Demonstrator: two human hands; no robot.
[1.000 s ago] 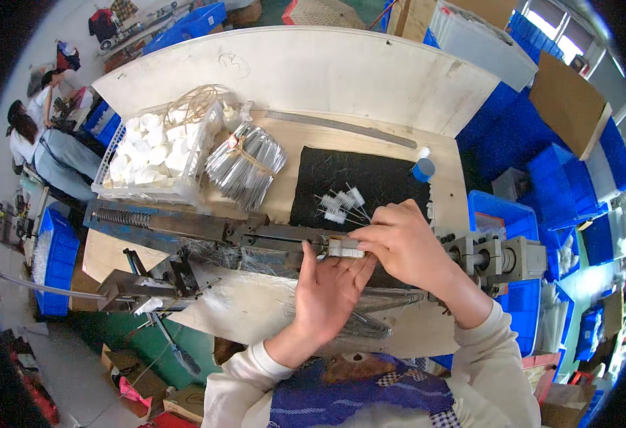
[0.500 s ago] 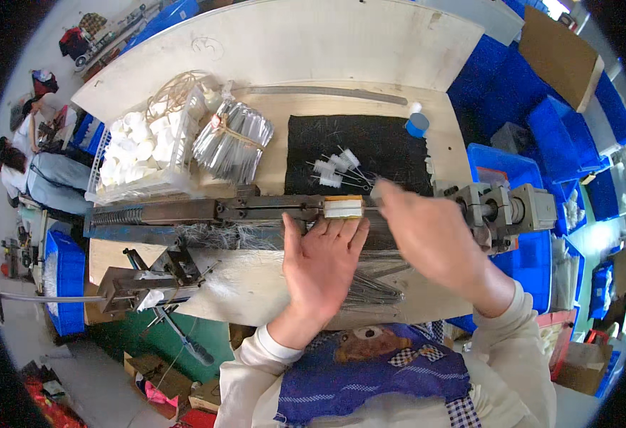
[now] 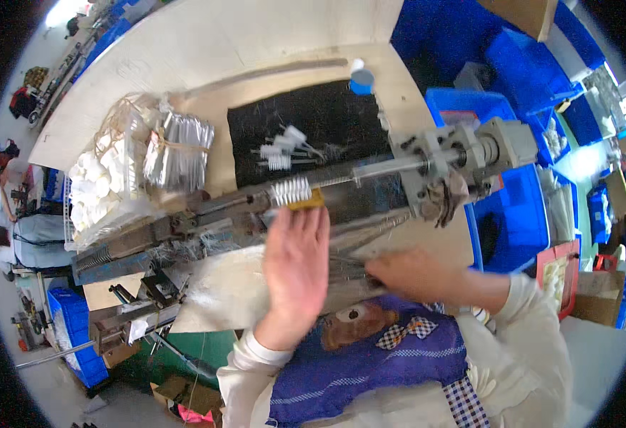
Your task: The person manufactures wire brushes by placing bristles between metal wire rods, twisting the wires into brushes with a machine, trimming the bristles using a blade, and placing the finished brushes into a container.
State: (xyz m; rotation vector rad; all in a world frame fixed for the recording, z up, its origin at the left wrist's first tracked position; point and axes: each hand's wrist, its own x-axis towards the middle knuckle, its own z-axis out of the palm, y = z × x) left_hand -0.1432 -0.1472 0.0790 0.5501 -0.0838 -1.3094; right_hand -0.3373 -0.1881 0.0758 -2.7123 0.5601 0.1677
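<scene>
My left hand [image 3: 297, 257] lies nearly flat in front of the long metal machine [image 3: 238, 207], fingers stretched out. Its fingertips touch a yellow block [image 3: 311, 200]. A white spiral-bristled brush [image 3: 291, 190] sits in the machine just beyond them. From its right side a metal rod [image 3: 391, 167] runs to the grey machine head. Lower right, my right hand [image 3: 406, 274] is smeared by motion, its fingertips at a bundle of thin metal wires [image 3: 352, 267]. Whether they grip a wire is not visible. Several small white brushes [image 3: 284, 151] lie on the black mat [image 3: 341, 107].
Beyond the machine on the left stand a white basket [image 3: 68, 207] of white round pieces and a banded bundle of clear-wrapped items [image 3: 179, 151]. A blue-and-white small container [image 3: 361, 81] is at the mat's corner. Blue bins [image 3: 520, 221] crowd the right; a clamp-like fixture [image 3: 124, 321] sits lower left.
My right hand has moved from beside the machine down to the wires. The white piece by my left fingertips now shows spiral bristles. The whole view has turned and shifted.
</scene>
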